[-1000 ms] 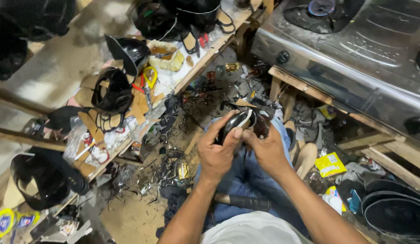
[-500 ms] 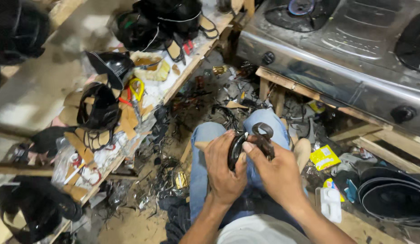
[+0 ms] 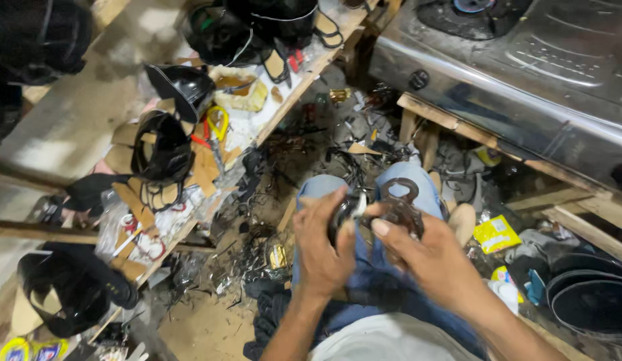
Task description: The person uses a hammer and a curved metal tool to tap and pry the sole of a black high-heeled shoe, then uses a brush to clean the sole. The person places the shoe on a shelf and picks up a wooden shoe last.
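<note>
both hands (image 3: pixel 384 251) — around black part (image 3: pixel 344 217)

Two hands, left (image 3: pixel 322 254) and right (image 3: pixel 428 257), one dark metal part (image 3: pixel 381 210), one steel stove (image 3: pixel 525 73), one yellow packet (image 3: pixel 496 232)

Cluttered shelf (image 3: pixel 190 160) crowds the left, steel stove (image 3: pixel 525 80) the right; only the scrap-strewn floor (image 3: pixel 284 160) between lies open.
</note>
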`<action>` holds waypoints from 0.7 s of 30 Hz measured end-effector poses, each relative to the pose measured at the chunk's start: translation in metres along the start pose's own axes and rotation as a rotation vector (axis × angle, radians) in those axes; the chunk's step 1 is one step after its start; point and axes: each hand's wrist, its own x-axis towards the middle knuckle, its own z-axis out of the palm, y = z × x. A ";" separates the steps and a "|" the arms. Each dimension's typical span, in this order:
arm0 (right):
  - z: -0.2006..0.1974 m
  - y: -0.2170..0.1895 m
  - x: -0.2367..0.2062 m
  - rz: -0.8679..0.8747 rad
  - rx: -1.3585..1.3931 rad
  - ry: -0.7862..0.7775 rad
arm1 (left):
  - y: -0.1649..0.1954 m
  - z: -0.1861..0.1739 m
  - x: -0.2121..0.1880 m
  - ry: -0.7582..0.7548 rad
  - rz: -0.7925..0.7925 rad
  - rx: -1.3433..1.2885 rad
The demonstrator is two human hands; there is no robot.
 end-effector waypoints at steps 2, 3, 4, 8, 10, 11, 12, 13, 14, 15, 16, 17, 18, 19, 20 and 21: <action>-0.011 -0.006 -0.001 -0.341 -0.332 0.082 | -0.003 -0.027 0.019 -0.080 -0.105 0.039; -0.013 -0.008 0.001 -0.372 -0.414 0.000 | -0.006 -0.045 0.028 -0.126 -0.136 0.043; -0.014 -0.009 0.003 -0.404 -0.497 -0.081 | -0.005 -0.057 0.034 -0.171 -0.166 0.045; -0.001 -0.010 0.018 0.077 -0.693 -0.422 | 0.012 -0.071 0.038 -0.340 -0.230 0.132; 0.004 -0.015 0.028 0.148 -0.448 -0.514 | 0.020 -0.060 0.031 -0.395 -0.263 0.118; 0.005 -0.020 0.032 0.178 -0.324 -0.554 | 0.022 -0.054 0.027 -0.358 -0.240 0.047; 0.003 -0.026 0.033 0.194 -0.400 -0.559 | 0.023 -0.049 0.022 -0.322 -0.219 -0.025; -0.001 -0.034 0.033 0.213 -0.476 -0.564 | 0.024 -0.045 0.017 -0.287 -0.201 -0.098; -0.005 -0.043 0.033 0.233 -0.552 -0.567 | 0.023 -0.042 0.013 -0.294 -0.197 -0.100; -0.008 -0.052 0.032 0.172 -0.697 -0.571 | 0.022 -0.039 0.010 -0.298 -0.194 -0.103; -0.010 -0.061 0.031 0.112 -0.842 -0.578 | 0.021 -0.036 0.008 -0.302 -0.194 -0.106; -0.012 -0.070 0.028 0.051 -0.983 -0.584 | 0.022 -0.032 0.006 -0.298 -0.177 -0.083; -0.013 -0.078 0.026 0.060 -1.099 -0.592 | 0.022 -0.030 0.004 -0.295 -0.161 -0.059; -0.012 -0.085 0.025 0.066 -1.215 -0.597 | 0.023 -0.028 0.003 -0.290 -0.142 -0.034; -0.011 -0.091 0.023 0.072 -1.329 -0.596 | 0.023 -0.028 0.003 -0.301 -0.148 -0.043; -0.011 -0.095 0.021 0.076 -1.359 -0.582 | 0.024 -0.028 0.004 -0.313 -0.155 -0.051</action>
